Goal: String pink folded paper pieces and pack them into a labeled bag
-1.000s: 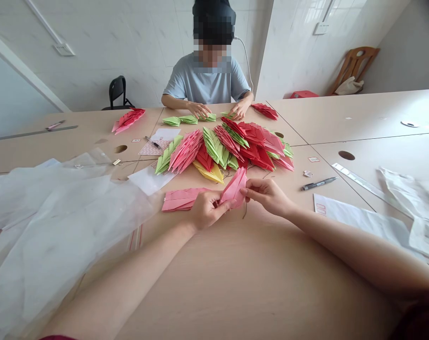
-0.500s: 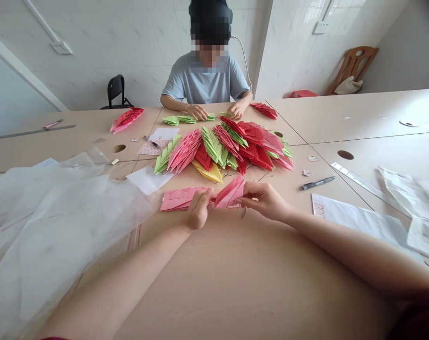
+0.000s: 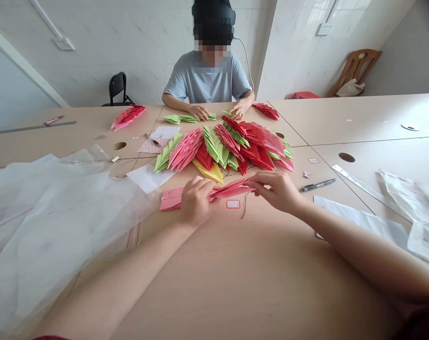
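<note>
A pink folded paper leaf (image 3: 230, 189) is held just above the table between both hands. My left hand (image 3: 194, 201) pinches its left end with curled fingers. My right hand (image 3: 278, 189) pinches its right end. Under my left hand lies a stack of flat pink folded papers (image 3: 170, 199). Just beyond the hands sits a big heap of red, pink, green and yellow folded leaves (image 3: 228, 146). A small white sticker with a red border (image 3: 233, 204) lies on the table below the held leaf.
A person in a grey shirt (image 3: 209, 78) sits opposite, hands on green folded pieces (image 3: 186, 118). Clear plastic bags (image 3: 55, 217) cover the left. A pen (image 3: 318, 184), a ruler (image 3: 356, 182) and white sheets (image 3: 363, 219) lie right. Pink leaves (image 3: 127, 116) lie far left.
The pink leaf was turned from standing up to lying nearly flat. Both hands shifted slightly away from me, exposing the small sticker on the table.
</note>
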Motion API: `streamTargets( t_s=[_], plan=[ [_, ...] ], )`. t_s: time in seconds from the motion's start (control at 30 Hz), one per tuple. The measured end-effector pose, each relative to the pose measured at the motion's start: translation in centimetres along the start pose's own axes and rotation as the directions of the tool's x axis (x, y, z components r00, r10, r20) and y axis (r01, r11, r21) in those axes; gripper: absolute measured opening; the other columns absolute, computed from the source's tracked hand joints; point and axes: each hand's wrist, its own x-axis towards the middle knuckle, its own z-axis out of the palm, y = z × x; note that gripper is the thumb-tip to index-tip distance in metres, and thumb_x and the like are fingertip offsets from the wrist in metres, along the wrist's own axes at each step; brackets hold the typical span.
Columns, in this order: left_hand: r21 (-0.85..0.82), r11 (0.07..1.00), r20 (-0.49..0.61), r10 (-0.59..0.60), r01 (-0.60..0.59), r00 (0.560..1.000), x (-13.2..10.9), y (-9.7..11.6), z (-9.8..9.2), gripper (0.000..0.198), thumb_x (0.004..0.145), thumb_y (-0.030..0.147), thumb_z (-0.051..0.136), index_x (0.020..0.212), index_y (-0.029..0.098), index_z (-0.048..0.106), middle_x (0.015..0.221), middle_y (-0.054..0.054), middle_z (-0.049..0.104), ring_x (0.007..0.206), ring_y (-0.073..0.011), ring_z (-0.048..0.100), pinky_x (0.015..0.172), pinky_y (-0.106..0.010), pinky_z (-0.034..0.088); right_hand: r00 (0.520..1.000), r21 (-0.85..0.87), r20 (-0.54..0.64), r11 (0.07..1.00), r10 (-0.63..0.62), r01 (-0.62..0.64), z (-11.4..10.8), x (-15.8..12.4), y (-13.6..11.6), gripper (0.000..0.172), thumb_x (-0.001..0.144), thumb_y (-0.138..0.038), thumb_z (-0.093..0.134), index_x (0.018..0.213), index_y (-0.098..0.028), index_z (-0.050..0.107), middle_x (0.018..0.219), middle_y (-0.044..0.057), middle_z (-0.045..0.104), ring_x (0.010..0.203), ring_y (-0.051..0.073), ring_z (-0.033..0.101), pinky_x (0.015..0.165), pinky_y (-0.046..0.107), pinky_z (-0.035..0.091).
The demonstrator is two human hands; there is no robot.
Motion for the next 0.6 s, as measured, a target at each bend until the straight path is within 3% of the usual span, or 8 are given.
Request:
streamTargets(
  t_s=[0.13, 0.23, 0.33, 0.43, 0.5, 0.6],
  plan=[
    [-0.014, 0.999, -0.017, -0.052, 0.052, 0.998, 0.0, -0.1, 0.2, 0.008, 0.08, 0.021, 0.058, 0.072, 0.021, 0.059, 0.074, -0.002, 0.066, 0.075, -0.02, 0.054, 0.069, -0.032, 0.04, 0.991, 0.063, -0.133, 0.998, -0.015, 0.023, -0.4, -0.2, -1.1, 0.022, 0.093, -0.03, 0.051, 0.077, -0.019, 0.061, 0.071, 0.003, 0.059, 0.061, 0.012, 0.049, 0.054, 0.026, 0.038],
    [-0.04, 0.996, -0.018, -0.079, 0.078, 0.997, 0.0, -0.2, 0.2, 0.009, 0.08, 0.021, 0.055, 0.073, 0.021, 0.059, 0.075, -0.002, 0.066, 0.073, -0.0194, 0.052, 0.068, -0.033, 0.039, 0.981, 0.207, -0.179, 0.978, 0.073, -0.035, 0.0, -0.7, -1.7, 0.029, 0.094, -0.036, 0.049, 0.074, -0.019, 0.059, 0.064, 0.0, 0.051, 0.056, 0.011, 0.042, 0.051, 0.026, 0.033],
    [-0.017, 0.995, -0.017, -0.097, 0.096, 0.995, -0.1, -0.1, -0.1, 0.011, 0.081, 0.02, 0.053, 0.071, 0.02, 0.058, 0.074, -0.002, 0.066, 0.072, -0.0192, 0.052, 0.069, -0.034, 0.038, 0.971, 0.349, -0.002, 0.91, 0.24, -0.224, 1.0, -1.1, -2.3, 0.037, 0.094, -0.047, 0.046, 0.075, -0.018, 0.059, 0.058, -0.003, 0.041, 0.051, 0.009, 0.034, 0.048, 0.024, 0.027],
    [0.088, 0.996, -0.012, -0.001, 0.002, 1.0, -0.1, 0.5, -0.3, 0.009, 0.082, 0.02, 0.055, 0.077, 0.02, 0.062, 0.078, -0.002, 0.068, 0.075, -0.0203, 0.054, 0.071, -0.036, 0.037, 0.907, 0.356, 0.237, 0.838, 0.347, -0.413, 1.9, -1.3, -3.0, 0.037, 0.088, -0.053, 0.054, 0.087, -0.018, 0.062, 0.058, -0.005, 0.041, 0.05, 0.008, 0.034, 0.046, 0.023, 0.025],
    [0.163, 0.98, 0.011, 0.109, -0.109, 0.994, -0.2, 0.9, -0.4, 0.009, 0.083, 0.021, 0.056, 0.086, 0.021, 0.065, 0.088, -0.004, 0.07, 0.081, -0.0218, 0.057, 0.074, -0.038, 0.037, 0.879, 0.373, 0.267, 0.799, 0.394, -0.472, 2.3, -1.3, -3.2, 0.037, 0.085, -0.055, 0.057, 0.087, -0.018, 0.061, 0.058, -0.005, 0.041, 0.049, 0.008, 0.033, 0.046, 0.023, 0.025],
    [0.183, 0.965, 0.049, 0.181, -0.187, 0.982, -0.3, 1.5, -0.4, 0.012, 0.085, 0.023, 0.056, 0.092, 0.021, 0.065, 0.109, -0.008, 0.068, 0.096, -0.0251, 0.059, 0.082, -0.04, 0.039, 0.871, 0.423, 0.18, 0.763, 0.458, -0.489, 2.6, -1.1, -2.8, 0.041, 0.087, -0.054, 0.054, 0.067, -0.019, 0.049, 0.054, -0.006, 0.034, 0.048, 0.007, 0.027, 0.045, 0.023, 0.021]
  ],
)
